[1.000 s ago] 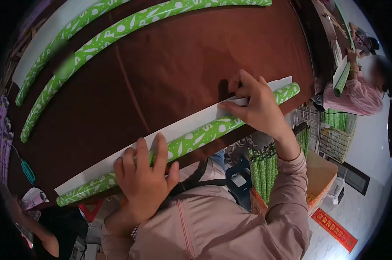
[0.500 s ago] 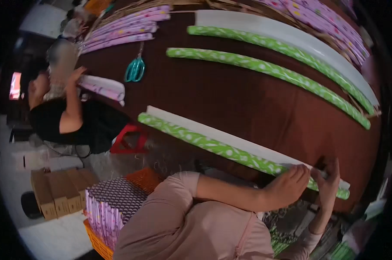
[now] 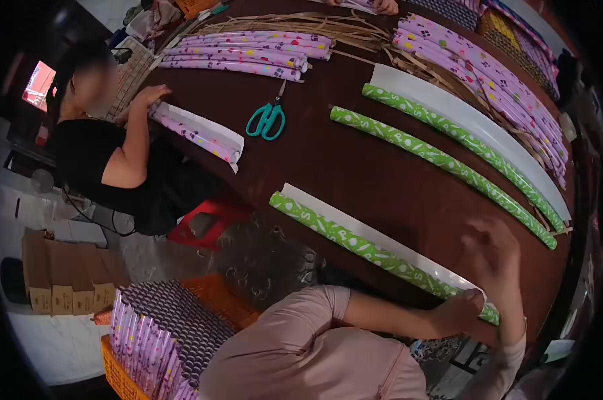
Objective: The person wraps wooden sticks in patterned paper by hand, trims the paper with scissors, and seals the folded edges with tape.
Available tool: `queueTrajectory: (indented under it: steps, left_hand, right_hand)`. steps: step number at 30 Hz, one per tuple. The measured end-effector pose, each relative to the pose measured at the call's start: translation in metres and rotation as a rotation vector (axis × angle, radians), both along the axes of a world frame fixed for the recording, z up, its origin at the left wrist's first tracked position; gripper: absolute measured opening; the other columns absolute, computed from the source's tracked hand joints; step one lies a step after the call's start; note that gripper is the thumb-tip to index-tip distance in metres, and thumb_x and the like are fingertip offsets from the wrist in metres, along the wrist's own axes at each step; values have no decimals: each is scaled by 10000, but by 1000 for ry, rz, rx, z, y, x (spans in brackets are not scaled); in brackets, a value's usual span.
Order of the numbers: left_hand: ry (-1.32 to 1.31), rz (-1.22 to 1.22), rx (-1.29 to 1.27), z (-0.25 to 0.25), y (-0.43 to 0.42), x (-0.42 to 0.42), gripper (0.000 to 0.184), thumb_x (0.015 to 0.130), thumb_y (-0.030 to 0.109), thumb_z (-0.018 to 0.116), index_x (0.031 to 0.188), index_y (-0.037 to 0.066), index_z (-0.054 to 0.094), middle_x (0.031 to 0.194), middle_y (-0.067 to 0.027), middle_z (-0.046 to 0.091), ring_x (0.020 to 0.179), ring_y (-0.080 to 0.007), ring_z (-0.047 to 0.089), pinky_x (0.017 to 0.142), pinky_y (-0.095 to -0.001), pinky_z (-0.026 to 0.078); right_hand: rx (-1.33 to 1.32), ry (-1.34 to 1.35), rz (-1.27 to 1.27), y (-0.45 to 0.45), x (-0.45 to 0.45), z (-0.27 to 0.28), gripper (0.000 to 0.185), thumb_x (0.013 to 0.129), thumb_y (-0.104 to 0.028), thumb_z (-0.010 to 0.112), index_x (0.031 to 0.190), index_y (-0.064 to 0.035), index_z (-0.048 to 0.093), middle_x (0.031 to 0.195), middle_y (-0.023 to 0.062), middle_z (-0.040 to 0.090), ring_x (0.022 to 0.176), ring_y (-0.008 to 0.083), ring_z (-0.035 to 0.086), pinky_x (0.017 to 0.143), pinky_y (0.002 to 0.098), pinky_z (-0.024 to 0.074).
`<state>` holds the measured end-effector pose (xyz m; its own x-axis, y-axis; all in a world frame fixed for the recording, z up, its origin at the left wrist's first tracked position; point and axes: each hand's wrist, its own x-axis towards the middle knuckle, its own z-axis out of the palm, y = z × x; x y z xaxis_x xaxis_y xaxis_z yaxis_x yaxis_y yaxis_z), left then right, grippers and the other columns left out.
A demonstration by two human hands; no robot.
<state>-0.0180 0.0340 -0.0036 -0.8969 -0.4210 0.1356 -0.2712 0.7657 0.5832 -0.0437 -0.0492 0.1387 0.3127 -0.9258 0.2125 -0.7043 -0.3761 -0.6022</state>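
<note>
A green patterned roll (image 3: 355, 243) with a loose white paper edge lies slantwise along the near edge of the brown table. My left hand (image 3: 463, 312) is closed on this roll near its right end, its fingertips dim against the paper. Just above that end, my right hand (image 3: 495, 250) is raised off the roll, fingers apart and slightly blurred, with nothing seen in it. Farther back lie a second green roll (image 3: 441, 159) and a third green roll (image 3: 471, 133) with a wide white sheet edge behind it.
Teal scissors (image 3: 267, 121) and bundled pink rolls (image 3: 241, 53) are on the table. At the left, a co-worker (image 3: 108, 147) in black handles a pink roll (image 3: 198, 139). An orange basket (image 3: 125, 363) of pink rolls, a red stool (image 3: 208, 223) and cardboard boxes (image 3: 61, 277) are below.
The view has swung left, bringing in the co-worker and scissors. My left hand has moved along the roll to its right end. My right hand has lifted off the paper and its fingers have spread.
</note>
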Motion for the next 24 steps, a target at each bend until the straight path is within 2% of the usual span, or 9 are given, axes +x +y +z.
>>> queueTrajectory:
  steps: [4,6,10,14,16,17,18,20,24]
  left_hand:
    - [-200,-175,-13,4,4,11,396,871,271,527,1054,-53,663,1190,-240,613,1135,-309,569,1107,-383,334]
    - [-217,-146,-79,6,4,14,398,869,270,531,1062,-54,659,1188,-236,613,1130,-307,569,1096,-382,340]
    - [-272,57,-333,11,8,20,412,863,267,544,1095,-58,645,1180,-217,614,1109,-297,569,1056,-377,368]
    - [-182,114,-500,11,6,23,431,856,264,558,1128,-63,630,1172,-198,614,1089,-287,569,1015,-371,395]
    - [-62,96,-529,9,2,22,442,853,263,565,1144,-65,623,1168,-189,615,1078,-283,569,995,-369,409]
    - [1,94,-536,8,0,20,448,851,262,569,1153,-66,620,1166,-184,615,1073,-280,569,985,-367,416]
    - [61,108,-539,15,-5,21,454,850,261,572,1161,-67,616,1164,-179,615,1068,-278,569,975,-366,423]
    - [144,181,-555,16,-5,19,468,846,260,579,1177,-69,609,1160,-170,615,1058,-273,569,954,-363,436]
    - [190,210,-510,14,-4,19,473,877,264,565,1198,-82,596,1163,-195,606,1071,-273,575,947,-360,446]
  right_hand:
    - [-282,-75,585,-82,168,-50,259,892,-193,635,1108,-53,616,951,135,607,881,332,603,765,437,514]
    - [-322,-92,558,-124,253,-75,192,918,-229,583,997,-60,631,971,135,617,896,351,605,789,464,505]
    - [-281,118,222,-168,353,-129,302,913,-357,583,1105,-134,651,980,103,638,941,304,611,769,452,490]
    - [-425,354,31,-178,373,-141,162,883,-232,567,883,-145,704,858,60,685,937,226,606,837,403,401]
    - [-16,385,56,-182,366,-116,186,907,-146,517,934,-151,701,919,65,689,884,214,623,786,395,412]
    - [-73,432,-142,-194,391,-142,215,912,-101,512,1040,-129,681,912,57,671,851,212,618,739,382,413]
    - [159,223,-296,-204,403,-148,253,898,-95,535,1121,-119,652,857,34,635,833,204,602,702,383,400]
    - [-40,703,-50,-214,390,-149,284,842,-188,615,1113,-120,669,808,25,572,783,195,551,672,402,374]
    - [202,744,128,-201,334,-105,272,772,-233,692,1017,-127,746,872,44,651,811,223,605,703,418,421]
